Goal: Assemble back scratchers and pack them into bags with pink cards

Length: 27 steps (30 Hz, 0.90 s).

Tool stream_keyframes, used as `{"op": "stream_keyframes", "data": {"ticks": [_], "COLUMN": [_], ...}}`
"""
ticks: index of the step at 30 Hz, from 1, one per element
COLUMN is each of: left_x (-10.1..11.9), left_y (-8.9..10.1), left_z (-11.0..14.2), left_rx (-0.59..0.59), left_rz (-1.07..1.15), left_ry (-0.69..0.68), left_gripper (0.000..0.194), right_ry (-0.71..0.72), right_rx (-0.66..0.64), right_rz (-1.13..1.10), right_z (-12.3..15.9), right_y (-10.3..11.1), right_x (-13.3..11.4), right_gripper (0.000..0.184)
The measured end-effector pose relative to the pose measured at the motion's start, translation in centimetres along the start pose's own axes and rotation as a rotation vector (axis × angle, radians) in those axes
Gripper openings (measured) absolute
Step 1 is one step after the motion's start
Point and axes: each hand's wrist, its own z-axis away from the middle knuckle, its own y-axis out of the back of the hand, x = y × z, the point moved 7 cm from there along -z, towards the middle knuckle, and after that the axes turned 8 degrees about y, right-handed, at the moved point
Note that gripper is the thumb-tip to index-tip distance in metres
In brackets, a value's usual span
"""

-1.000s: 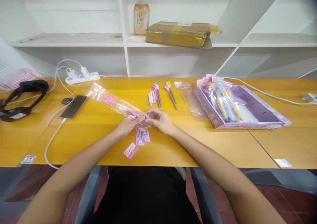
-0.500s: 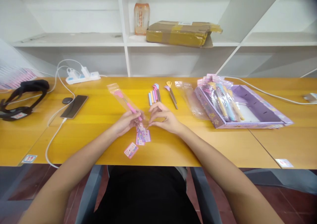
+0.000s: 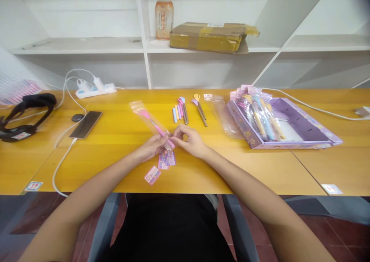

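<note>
My left hand is closed around the lower end of a pink back scratcher, which lies slantwise inside a clear plastic bag. At the near end of that bag, the fingers of my right hand are pinched together on its edge. Just below my hands, several small printed cards overlap on the table, with one more card apart from them. Beyond my hands lie pastel handle sleeves and back scratchers with bare metal rods.
At right, a purple box holds bagged back scratchers; flat plastic bags lie beside it. A phone, cables, a power strip and a black head strap are at left. A bottle and taped carton stand on the shelf.
The back scratcher and its bag have shifted slightly right and toward me. My right hand's fingers have closed in from a looser curl to the bag's near end.
</note>
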Motion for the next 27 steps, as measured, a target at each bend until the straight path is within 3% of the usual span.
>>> {"op": "stream_keyframes", "data": {"ticks": [8,14,20,25,27], "left_x": [-0.2,0.5,0.7,1.9,2.7], "left_y": [1.2,0.7,0.6,2.4,3.4], "left_z": [-0.5,-0.5,-0.6,-0.2,0.1], "left_rx": [0.054,0.053,0.023,0.202,0.299], "left_rz": [-0.230,-0.290,-0.328,-0.170,-0.066], "left_ry": [-0.032,-0.058,-0.093,-0.128,-0.179], "left_gripper": [0.041,0.041,0.043,0.054,0.054], "right_ry": [-0.068,-0.329,-0.445,-0.438,-0.465], "right_rx": [0.043,-0.037,-0.054,-0.072,-0.167], "right_rz": [0.027,-0.315,-0.472,-0.575,-0.648], "right_z": [0.2,1.1,1.1,1.0,1.3], "right_y": [-0.1,-1.5,-2.0,-1.7,-2.2], "right_x": [0.8,3.1,3.9,4.0,3.6], "right_gripper": [0.032,0.045,0.053,0.049,0.046]}}
